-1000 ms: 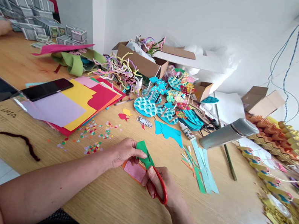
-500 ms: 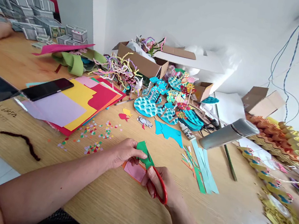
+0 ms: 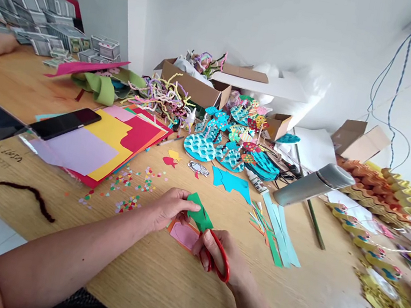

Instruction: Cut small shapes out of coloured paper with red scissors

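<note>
My left hand (image 3: 176,207) pinches a small piece of green paper (image 3: 199,212) between thumb and fingers, above the table. Closed round the red handles of a pair of scissors (image 3: 224,262) is my right hand (image 3: 221,251); the blades meet the green paper and are largely hidden by it. Beneath both hands lies a pink paper piece (image 3: 184,235) with a drawn outline, on top of an orange one. A red paper fish (image 3: 169,161), a yellow paper fish (image 3: 174,154) and a printed cut-out (image 3: 198,168) lie beyond my hands.
Coloured paper sheets (image 3: 80,146) and a black phone (image 3: 65,123) lie left. Confetti (image 3: 133,184) is scattered nearby. Paper strips (image 3: 283,230) and a grey flask (image 3: 313,183) are right. Blue paper crafts (image 3: 199,146) stand behind. Another person's hand (image 3: 1,42) shows far left.
The green paper has turned slightly, showing more of its face, and the dark blade line across it is less visible. Both hands stay in nearly the same place.
</note>
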Demonstrator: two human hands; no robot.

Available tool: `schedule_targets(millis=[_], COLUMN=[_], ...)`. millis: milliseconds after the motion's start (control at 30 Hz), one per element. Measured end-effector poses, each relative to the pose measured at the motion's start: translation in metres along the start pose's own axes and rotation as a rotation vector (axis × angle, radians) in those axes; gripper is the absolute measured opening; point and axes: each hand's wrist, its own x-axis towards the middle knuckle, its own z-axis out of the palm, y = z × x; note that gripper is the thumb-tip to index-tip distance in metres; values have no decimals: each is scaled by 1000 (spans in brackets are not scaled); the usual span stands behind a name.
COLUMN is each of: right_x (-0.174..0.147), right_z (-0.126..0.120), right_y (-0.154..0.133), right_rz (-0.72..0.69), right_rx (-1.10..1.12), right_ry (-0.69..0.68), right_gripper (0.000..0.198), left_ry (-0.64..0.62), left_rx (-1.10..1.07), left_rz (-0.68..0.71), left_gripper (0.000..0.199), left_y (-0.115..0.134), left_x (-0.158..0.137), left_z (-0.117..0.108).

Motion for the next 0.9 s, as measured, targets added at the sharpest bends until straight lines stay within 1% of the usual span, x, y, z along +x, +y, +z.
schedule_targets(millis=[133,267,367,467,533,700,900], right_x=[0,0,0,2,2,2,2], right_z=[0,0,-1,-1,-2,-1,-1], right_y=[1,2,4,8,9,9,8], right_rz=[-32,-51,-52,-64,-71,-61,-91], right_rx=[24,80,147,196,207,188,137], right_ry=[0,35,56,57,54,30,0], right_gripper=[68,69,69,68,66,67,66], left_ry=[48,25,-5,-22,-33,-24,-35], left_rx=[-90,-119,-91,-31,7,19,44], left_rz=[42,23,7,28,43,38,51], left_gripper=[31,31,32,38,38,36,39], left_y=[1,3,3,0,-2,-3,-3], left_x=[0,-1,-2,-2,-2,0,-1], left_z=[-1,-1,0,1,1,1,2])
